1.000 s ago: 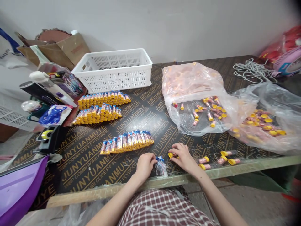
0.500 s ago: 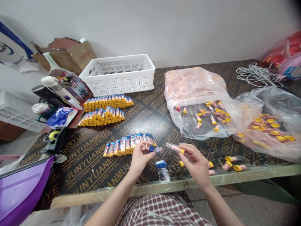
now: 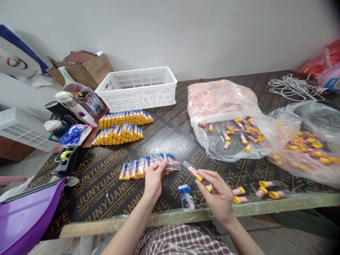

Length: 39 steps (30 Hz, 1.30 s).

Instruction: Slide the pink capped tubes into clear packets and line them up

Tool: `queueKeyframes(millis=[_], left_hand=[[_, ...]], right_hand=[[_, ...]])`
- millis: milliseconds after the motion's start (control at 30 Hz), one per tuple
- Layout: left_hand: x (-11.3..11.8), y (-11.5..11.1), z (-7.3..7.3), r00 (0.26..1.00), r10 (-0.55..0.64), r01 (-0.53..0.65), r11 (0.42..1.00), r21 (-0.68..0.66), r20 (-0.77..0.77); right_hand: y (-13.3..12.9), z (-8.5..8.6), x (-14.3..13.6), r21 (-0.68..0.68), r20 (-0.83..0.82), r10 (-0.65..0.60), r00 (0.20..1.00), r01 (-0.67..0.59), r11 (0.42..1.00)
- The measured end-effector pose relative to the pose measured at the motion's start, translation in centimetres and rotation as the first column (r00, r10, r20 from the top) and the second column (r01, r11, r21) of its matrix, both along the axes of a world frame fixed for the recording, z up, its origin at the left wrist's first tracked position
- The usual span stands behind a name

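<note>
Between the thumb and fingers of my left hand (image 3: 155, 179) is a small clear printed plastic sleeve (image 3: 174, 165), its open end pointing right. My right hand (image 3: 217, 194) pinches a clear tube (image 3: 191, 170) of pink-and-white pieces by its yellow-capped end; the tube's clear end tilts up toward the sleeve, a small gap apart. Below them, near the table edge, lies a pile of flat blue-topped sleeves (image 3: 186, 197). A row of blue-wrapped tubes (image 3: 140, 165) sits behind my left hand. Several unwrapped tubes (image 3: 261, 192) lie right of my right hand.
Stacked wrapped tubes (image 3: 119, 135) stand before a white plastic basket (image 3: 140, 97). Plastic bags (image 3: 221, 97) of yellow-capped tubes lie at the right. A tape dispenser (image 3: 65, 161), bottles (image 3: 62, 111) and a purple dustpan-like piece (image 3: 32, 212) are left. Coiled cord (image 3: 292, 86) lies far right.
My left hand has turned, and the sleeve in it now shows mostly its clear part. The tube in my right hand tilts more steeply. The whole view has shifted slightly.
</note>
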State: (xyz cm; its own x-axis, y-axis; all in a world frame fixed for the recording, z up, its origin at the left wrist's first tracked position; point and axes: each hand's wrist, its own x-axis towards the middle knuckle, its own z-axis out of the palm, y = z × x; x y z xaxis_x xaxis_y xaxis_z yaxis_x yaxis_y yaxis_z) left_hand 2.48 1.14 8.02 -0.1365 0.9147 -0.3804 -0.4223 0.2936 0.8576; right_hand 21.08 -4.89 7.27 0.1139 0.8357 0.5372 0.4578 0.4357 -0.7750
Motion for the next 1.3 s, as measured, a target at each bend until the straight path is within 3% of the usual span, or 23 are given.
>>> queueKeyframes(millis=[167, 300, 433, 567, 700, 867, 1000, 1300], left_hand=[[0.1, -0.1, -0.5, 0.997, -0.014, 0.017, 0.999, 0.033, -0.078], [0.5, -0.4, -0.4, 0.984, -0.105, 0.118, 0.989, 0.087, -0.147], [1.0, -0.9, 0.1, 0.987, -0.162, 0.162, 0.985, 0.066, -0.010], [1.1, -1.3, 0.5, 0.965, -0.239, 0.237, 0.971, 0.032, 0.111], [1.2, -1.9, 0.5, 0.887, -0.453, 0.453, 0.891, 0.028, 0.093], [1.4, -2.7, 0.3, 0.784, -0.613, 0.617, 0.787, -0.006, 0.092], [1.6, -3.0, 0.0, 0.764, -0.636, 0.640, 0.768, -0.006, 0.107], [1.8, -3.1, 0.0, 0.780, -0.609, 0.617, 0.787, -0.012, 0.143]], right_hand=[[-0.1, -0.3, -0.2, -0.046, 0.010, 0.067, 0.998, -0.067, 0.997], [-0.2, -1.0, -0.4, -0.148, -0.043, 0.184, 0.982, -0.189, 0.971], [-0.2, -1.3, -0.8, -0.195, -0.082, 0.256, 0.963, -0.268, 0.944], [0.0, -1.2, -0.9, -0.176, 0.000, 0.260, 0.966, -0.256, 0.951], [0.2, -1.1, -0.8, -0.146, 0.114, 0.222, 0.968, -0.205, 0.968], [0.3, -1.0, -0.5, -0.213, 0.054, 0.404, 0.913, -0.384, 0.898], [0.1, -1.5, -0.4, -0.209, -0.011, 0.459, 0.888, -0.451, 0.868], [0.0, -1.7, -0.9, -0.159, -0.139, 0.424, 0.895, -0.443, 0.883]])
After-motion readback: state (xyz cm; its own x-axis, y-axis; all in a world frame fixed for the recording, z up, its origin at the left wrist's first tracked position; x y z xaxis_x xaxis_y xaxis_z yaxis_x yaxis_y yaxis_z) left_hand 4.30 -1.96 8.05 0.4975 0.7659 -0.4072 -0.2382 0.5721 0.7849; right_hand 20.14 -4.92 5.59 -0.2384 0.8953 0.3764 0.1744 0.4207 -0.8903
